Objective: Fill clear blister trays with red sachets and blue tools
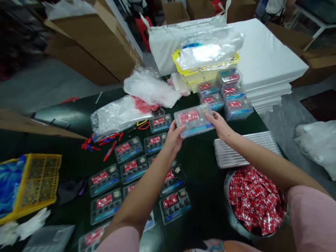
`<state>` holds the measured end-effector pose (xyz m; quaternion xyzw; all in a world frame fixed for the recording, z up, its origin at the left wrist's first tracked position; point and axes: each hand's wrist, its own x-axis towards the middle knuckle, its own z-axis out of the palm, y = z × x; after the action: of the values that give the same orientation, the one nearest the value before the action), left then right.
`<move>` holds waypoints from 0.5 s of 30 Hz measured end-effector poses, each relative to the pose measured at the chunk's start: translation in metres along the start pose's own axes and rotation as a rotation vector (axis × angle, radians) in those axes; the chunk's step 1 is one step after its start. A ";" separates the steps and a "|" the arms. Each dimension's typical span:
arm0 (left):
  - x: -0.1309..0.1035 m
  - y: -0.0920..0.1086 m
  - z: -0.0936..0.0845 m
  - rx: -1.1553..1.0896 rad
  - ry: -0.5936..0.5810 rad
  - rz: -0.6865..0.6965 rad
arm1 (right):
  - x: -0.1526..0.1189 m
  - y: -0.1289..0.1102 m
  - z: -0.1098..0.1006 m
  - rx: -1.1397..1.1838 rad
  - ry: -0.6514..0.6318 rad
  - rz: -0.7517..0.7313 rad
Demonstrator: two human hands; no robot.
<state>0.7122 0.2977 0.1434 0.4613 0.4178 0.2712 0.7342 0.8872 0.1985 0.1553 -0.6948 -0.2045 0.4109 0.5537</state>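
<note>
- Both hands are closed on one case [193, 120], raised over the worktop [203, 171], left hand [175, 137] at its near left corner, right hand [219, 124] at its right end. The hold is by the edges, so smooth plastic could slip if either thumb eases off.
- If the case tips, the red packet [189, 115] and blue pen [197, 130] inside could slide; I cannot tell whether it is a single layer or several nested ones.
- The stacks [238, 107] stand just beyond the right hand; a bump from the case's far edge could topple them.
- The left forearm [147, 185] passes above the laid-out trays [131, 150]; dropping low, it could drag them out of line.
- The right forearm [259, 157] crosses above the bowl [228, 206]; a careless elbow could scatter its sachets [256, 197].
</note>
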 end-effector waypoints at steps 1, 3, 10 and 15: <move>0.026 0.006 0.012 0.001 -0.008 -0.003 | 0.019 -0.003 -0.006 0.050 0.029 -0.032; 0.074 0.013 0.037 -0.010 -0.021 -0.016 | 0.057 -0.006 -0.018 0.141 0.085 -0.086; 0.203 0.005 0.104 -0.249 -0.087 -0.042 | 0.186 0.001 -0.051 0.144 0.255 -0.323; 0.260 -0.006 0.113 -0.175 -0.052 0.003 | 0.254 0.018 -0.058 0.019 0.342 -0.366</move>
<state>0.9411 0.4480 0.0688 0.4028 0.3728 0.2956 0.7819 1.0768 0.3459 0.0542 -0.7005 -0.2265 0.1818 0.6519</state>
